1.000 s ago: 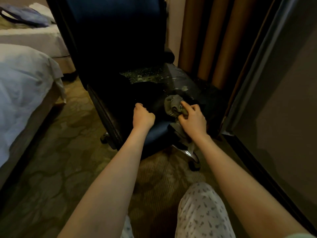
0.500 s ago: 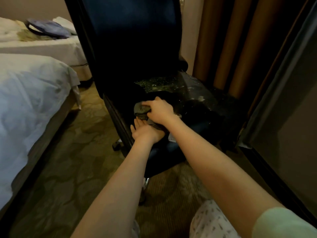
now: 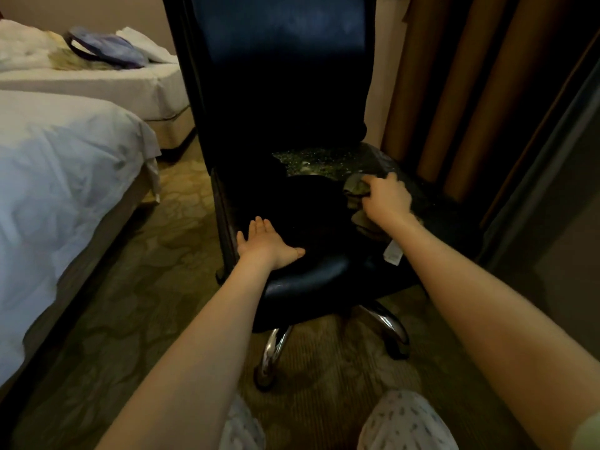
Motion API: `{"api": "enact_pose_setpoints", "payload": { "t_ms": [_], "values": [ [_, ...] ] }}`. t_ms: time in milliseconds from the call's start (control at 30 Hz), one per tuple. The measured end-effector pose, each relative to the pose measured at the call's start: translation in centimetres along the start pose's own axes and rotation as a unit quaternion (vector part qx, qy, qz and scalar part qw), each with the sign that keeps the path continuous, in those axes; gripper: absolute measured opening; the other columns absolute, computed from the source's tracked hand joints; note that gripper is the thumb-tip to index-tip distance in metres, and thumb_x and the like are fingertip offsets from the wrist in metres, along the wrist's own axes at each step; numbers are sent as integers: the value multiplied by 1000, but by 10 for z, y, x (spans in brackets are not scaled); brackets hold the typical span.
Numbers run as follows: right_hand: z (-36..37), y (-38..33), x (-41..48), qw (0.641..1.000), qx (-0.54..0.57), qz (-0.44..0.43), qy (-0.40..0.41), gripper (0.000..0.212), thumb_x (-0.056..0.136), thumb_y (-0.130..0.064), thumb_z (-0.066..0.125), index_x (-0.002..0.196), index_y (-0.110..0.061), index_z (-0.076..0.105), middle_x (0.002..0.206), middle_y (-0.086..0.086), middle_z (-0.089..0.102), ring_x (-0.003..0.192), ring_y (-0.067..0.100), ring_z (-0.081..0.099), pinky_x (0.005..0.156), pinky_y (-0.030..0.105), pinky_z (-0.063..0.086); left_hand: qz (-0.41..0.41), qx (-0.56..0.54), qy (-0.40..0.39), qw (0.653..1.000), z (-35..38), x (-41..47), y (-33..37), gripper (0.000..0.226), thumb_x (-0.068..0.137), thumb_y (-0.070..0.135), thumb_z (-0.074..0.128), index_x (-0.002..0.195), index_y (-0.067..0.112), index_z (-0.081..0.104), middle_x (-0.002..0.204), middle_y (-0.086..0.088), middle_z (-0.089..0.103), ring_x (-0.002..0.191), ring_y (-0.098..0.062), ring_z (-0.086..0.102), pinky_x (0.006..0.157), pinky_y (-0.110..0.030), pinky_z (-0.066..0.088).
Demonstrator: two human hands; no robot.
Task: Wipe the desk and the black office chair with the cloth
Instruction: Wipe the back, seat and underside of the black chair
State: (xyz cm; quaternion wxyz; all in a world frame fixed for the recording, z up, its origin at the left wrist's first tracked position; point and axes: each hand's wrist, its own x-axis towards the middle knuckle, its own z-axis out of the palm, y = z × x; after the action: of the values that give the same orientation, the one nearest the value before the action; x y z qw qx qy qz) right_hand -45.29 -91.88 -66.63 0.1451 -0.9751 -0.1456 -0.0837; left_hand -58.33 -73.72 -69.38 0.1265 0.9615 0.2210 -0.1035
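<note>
Cloth (image 3: 355, 189) blurred, mostly hidden under right hand (image 3: 386, 201) gripping it; left hand (image 3: 264, 243) flat, relaxed on chair seat (image 3: 308, 280)

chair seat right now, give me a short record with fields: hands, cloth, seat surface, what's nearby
view: head camera, looking down at the black office chair
left hand: flat, fingers straight, resting on the seat's front left
right hand: grips the cloth on the seat's right side
cloth: bunched, greyish, against the seat
seat surface: speckled pale patch at the rear
nearby: white bed to the left, curtain to the right
</note>
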Motion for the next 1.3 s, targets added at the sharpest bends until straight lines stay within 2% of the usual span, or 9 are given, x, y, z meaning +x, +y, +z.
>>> {"api": "enact_pose_setpoints", "payload": {
  "t_ms": [133, 267, 400, 567, 800, 967, 1100, 1167, 1300],
  "values": [
    [-7, -33, -18, 992, 96, -79, 19, 52, 91, -23, 52, 141, -30, 41, 130, 15, 44, 113, 39, 49, 89, 38, 44, -28, 55, -28, 998, -18, 4, -8, 100, 86, 60, 50, 150, 8, -6, 158, -11, -11, 145, -27, -11, 116, -48, -6],
    [17, -54, -40, 987, 78, -130, -56, 52, 93, -23, 51, 143, -29, 38, 128, 14, 42, 114, 36, 47, 85, 37, 44, -46, 120, -7, 992, -36, 2, 2, 96, 90, 46, 52, 148, 3, -12, 155, -18, -17, 144, -32, -16, 115, -51, -8],
    [28, -58, -39, 989, 100, -88, -66, 53, 93, -26, 51, 143, -32, 36, 131, 13, 40, 114, 36, 46, 83, 40, 45, -54, 48, -26, 997, -30, 1, 37, 99, 88, 43, 54, 147, 2, -14, 155, -22, -14, 144, -34, -12, 116, -48, -5],
    [23, -40, -42, 991, 72, -93, -58, 51, 94, -24, 50, 142, -29, 36, 130, 14, 38, 116, 36, 43, 86, 43, 44, -105, -56, -45, 992, -11, 4, 15, 119, 78, 51, 68, 146, -1, -16, 156, -17, -12, 146, -29, -5, 118, -43, 4],
    [2, -8, -44, 999, -27, 47, 6, 46, 94, -19, 50, 139, -18, 40, 134, 19, 34, 119, 38, 40, 89, 44, 43, -91, -100, 39, 990, -8, -7, 2, 130, 71, 49, 75, 145, 9, -25, 155, -19, -15, 145, -32, -9, 118, -44, -3],
    [0, -80, -43, 991, 58, -112, 43, 50, 93, -20, 51, 141, -25, 40, 132, 17, 40, 117, 38, 44, 91, 41, 43, -148, -57, 32, 987, -2, -15, 0, 132, 69, 70, 63, 145, -3, -18, 154, -22, -19, 144, -34, -15, 116, -45, -7],
    [29, -157, -50, 973, -69, -218, 22, 46, 95, -19, 48, 139, -28, 42, 135, 12, 38, 120, 33, 42, 91, 39, 43, -149, -49, -7, 988, -1, -12, -7, 106, 86, 60, 48, 146, -5, -11, 155, -21, -15, 144, -32, -12, 117, -45, -5],
    [43, -171, -48, 967, -122, -224, 10, 42, 98, -19, 44, 139, -28, 42, 138, 12, 35, 123, 34, 40, 93, 39, 41, -142, -37, -12, 989, -2, -9, -11, 97, 91, 53, 44, 147, -4, -11, 155, -20, -16, 144, -32, -13, 118, -46, -4],
    [38, -146, -33, 982, -90, -165, -35, 50, 95, -17, 48, 142, -31, 37, 139, 13, 33, 124, 36, 37, 94, 42, 40, -147, -40, -4, 988, -1, -3, -24, 122, 75, 74, 50, 146, -2, -13, 155, -18, -16, 145, -30, -13, 115, -47, -6]
  ]
}}
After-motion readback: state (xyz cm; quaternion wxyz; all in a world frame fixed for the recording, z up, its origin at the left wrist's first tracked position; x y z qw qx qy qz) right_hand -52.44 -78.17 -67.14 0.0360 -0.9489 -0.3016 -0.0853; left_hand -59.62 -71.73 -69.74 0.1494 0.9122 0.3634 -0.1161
